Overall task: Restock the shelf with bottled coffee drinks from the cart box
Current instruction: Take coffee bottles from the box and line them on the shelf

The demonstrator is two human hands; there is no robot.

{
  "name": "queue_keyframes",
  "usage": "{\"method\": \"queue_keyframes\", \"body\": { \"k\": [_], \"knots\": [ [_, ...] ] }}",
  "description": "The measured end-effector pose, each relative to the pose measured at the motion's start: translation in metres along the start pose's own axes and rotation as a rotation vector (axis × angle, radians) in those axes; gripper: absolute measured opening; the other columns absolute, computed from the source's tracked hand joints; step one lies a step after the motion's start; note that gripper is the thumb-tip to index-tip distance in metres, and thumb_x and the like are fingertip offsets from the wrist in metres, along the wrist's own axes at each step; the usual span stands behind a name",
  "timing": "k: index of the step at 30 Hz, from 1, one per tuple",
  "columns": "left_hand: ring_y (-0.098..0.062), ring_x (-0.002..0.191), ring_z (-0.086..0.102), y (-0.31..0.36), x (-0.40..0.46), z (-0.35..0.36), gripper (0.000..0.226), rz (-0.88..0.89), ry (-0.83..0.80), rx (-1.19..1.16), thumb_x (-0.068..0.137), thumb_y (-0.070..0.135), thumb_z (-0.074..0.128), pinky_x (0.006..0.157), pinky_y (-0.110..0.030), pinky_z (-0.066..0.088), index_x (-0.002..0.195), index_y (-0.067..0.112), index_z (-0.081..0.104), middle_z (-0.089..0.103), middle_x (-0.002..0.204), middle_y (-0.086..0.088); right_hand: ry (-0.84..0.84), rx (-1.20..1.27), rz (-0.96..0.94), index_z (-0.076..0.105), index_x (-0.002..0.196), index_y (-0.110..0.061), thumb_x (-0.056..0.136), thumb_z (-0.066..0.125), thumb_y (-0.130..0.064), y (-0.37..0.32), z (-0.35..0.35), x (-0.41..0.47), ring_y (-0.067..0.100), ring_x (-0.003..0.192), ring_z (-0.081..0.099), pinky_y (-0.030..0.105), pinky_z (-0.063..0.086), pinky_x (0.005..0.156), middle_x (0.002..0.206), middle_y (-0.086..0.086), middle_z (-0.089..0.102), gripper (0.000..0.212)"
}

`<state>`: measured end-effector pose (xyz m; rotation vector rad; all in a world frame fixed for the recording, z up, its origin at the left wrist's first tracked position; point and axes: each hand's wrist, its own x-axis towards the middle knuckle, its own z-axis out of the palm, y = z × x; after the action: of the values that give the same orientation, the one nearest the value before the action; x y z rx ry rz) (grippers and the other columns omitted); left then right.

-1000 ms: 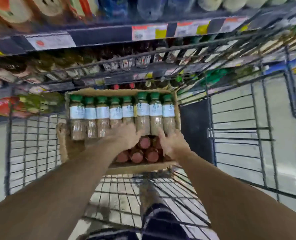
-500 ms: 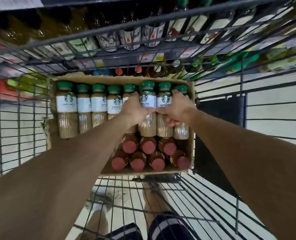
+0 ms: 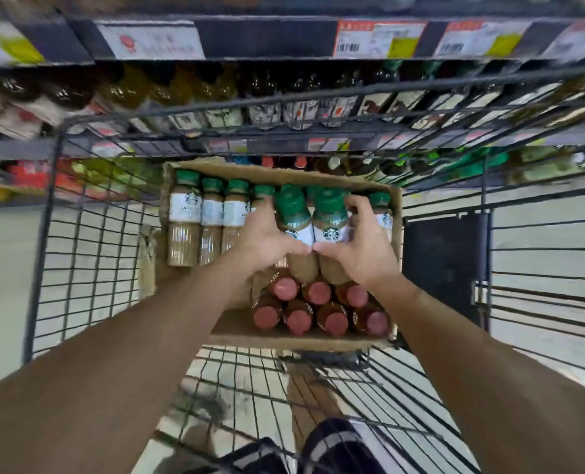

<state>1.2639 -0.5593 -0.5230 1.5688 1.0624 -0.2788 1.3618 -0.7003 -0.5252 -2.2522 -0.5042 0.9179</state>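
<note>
Bottles between hands, above box

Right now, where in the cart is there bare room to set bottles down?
The wire cart floor in front of the cardboard box is bare. Inside the box, a bare strip lies left of the red-capped bottles. The green-capped row is packed tight.

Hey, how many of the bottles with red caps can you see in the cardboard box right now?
7 red-capped bottles: three in the back row, four in the front row. Others may hide beneath the hands and lifted green-capped bottles.
</note>
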Motion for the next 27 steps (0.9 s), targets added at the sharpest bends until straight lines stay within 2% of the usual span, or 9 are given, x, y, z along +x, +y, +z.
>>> {"method": "queue_keyframes", "body": {
  "k": [5, 7, 9, 14, 17, 19, 21, 23, 27],
  "knots": [
    [-0.018, 0.106, 0.062, 0.010, -0.064, -0.067, 0.083, 0.099, 0.021, -0.118, 0.052, 0.006, 0.093, 0.098, -0.038, 0.049, 0.120, 0.013, 0.045, 0.064, 0.113, -0.001, 0.036, 0.035, -0.186, 0.044, 0.125, -0.031, 0.066, 0.089, -0.026, -0.083, -0.003, -0.045, -0.001, 0.078, 0.057, 0.018, 0.046, 0.072, 0.093, -0.021, 0.060, 0.075],
    [-0.014, 0.099, 0.064, 0.017, -0.096, -0.108, 0.078, 0.157, 0.059, -0.104, 0.054, 0.008, 0.093, 0.089, -0.027, 0.052, 0.115, 0.020, 0.045, 0.064, 0.106, 0.005, 0.050, 0.051, -0.249, 0.044, 0.124, -0.030, 0.065, 0.089, -0.025, -0.126, 0.002, -0.068, -0.008, 0.072, 0.054, 0.015, 0.041, 0.066, 0.086, -0.023, 0.058, 0.075],
    [-0.013, 0.101, 0.063, 0.019, -0.134, -0.153, 0.078, 0.227, 0.106, -0.087, 0.050, 0.016, 0.095, 0.089, -0.024, 0.051, 0.112, 0.020, 0.047, 0.065, 0.106, 0.006, 0.065, 0.066, -0.314, 0.043, 0.124, -0.030, 0.065, 0.090, -0.026, -0.169, 0.015, -0.096, -0.008, 0.077, 0.055, 0.015, 0.042, 0.069, 0.093, -0.024, 0.059, 0.076],
    [-0.012, 0.096, 0.065, 0.007, -0.238, -0.274, 0.085, 0.401, 0.265, 0.020, 0.034, 0.050, 0.090, 0.088, -0.043, 0.053, 0.107, 0.023, 0.055, 0.068, 0.103, 0.007, 0.108, 0.148, -0.503, 0.041, 0.119, -0.038, 0.066, 0.089, -0.029, -0.284, 0.061, -0.176, -0.017, 0.093, 0.055, 0.007, 0.043, 0.078, 0.107, -0.028, 0.058, 0.072],
    [-0.002, 0.084, 0.064, -0.001, -0.303, -0.345, 0.074, 0.506, 0.382, 0.048, 0.045, 0.047, 0.092, 0.074, -0.029, 0.053, 0.105, 0.024, 0.056, 0.067, 0.097, 0.011, 0.109, 0.194, -0.634, 0.044, 0.119, -0.038, 0.066, 0.089, -0.030, -0.351, 0.090, -0.219, -0.010, 0.096, 0.060, 0.019, 0.049, 0.082, 0.106, -0.025, 0.062, 0.069],
    [0.008, 0.068, 0.055, -0.005, -0.348, -0.385, 0.064, 0.572, 0.463, 0.054, 0.054, 0.041, 0.092, 0.060, -0.013, 0.041, 0.104, 0.024, 0.057, 0.063, 0.088, 0.016, 0.111, 0.230, -0.720, 0.045, 0.119, -0.038, 0.067, 0.089, -0.032, -0.393, 0.107, -0.245, -0.009, 0.095, 0.060, 0.018, 0.049, 0.080, 0.107, -0.023, 0.063, 0.068],
    [0.010, 0.062, 0.050, -0.007, -0.385, -0.418, 0.053, 0.635, 0.565, 0.055, 0.060, 0.034, 0.091, 0.055, -0.009, 0.036, 0.099, 0.024, 0.056, 0.056, 0.079, 0.018, 0.122, 0.258, -0.796, 0.045, 0.121, -0.036, 0.068, 0.088, -0.033, -0.434, 0.122, -0.268, -0.013, 0.096, 0.057, 0.013, 0.047, 0.078, 0.107, -0.025, 0.062, 0.068],
    [0.007, 0.073, 0.055, -0.010, -0.415, -0.446, 0.051, 0.686, 0.676, 0.066, 0.062, 0.039, 0.089, 0.063, -0.011, 0.043, 0.098, 0.026, 0.056, 0.059, 0.083, 0.018, 0.136, 0.282, -0.855, 0.047, 0.127, -0.030, 0.069, 0.086, -0.036, -0.468, 0.135, -0.286, -0.016, 0.099, 0.055, 0.008, 0.044, 0.078, 0.110, -0.025, 0.060, 0.070],
    [-0.008, 0.094, 0.066, -0.011, -0.450, -0.494, 0.061, 0.745, 0.792, 0.040, 0.058, 0.055, 0.085, 0.085, -0.034, 0.054, 0.109, 0.028, 0.065, 0.070, 0.100, 0.011, 0.149, 0.284, -0.924, 0.046, 0.129, -0.031, 0.070, 0.084, -0.042, -0.526, 0.153, -0.316, -0.026, 0.089, 0.050, 0.005, 0.044, 0.072, 0.098, -0.034, 0.053, 0.071]
  ]
}}
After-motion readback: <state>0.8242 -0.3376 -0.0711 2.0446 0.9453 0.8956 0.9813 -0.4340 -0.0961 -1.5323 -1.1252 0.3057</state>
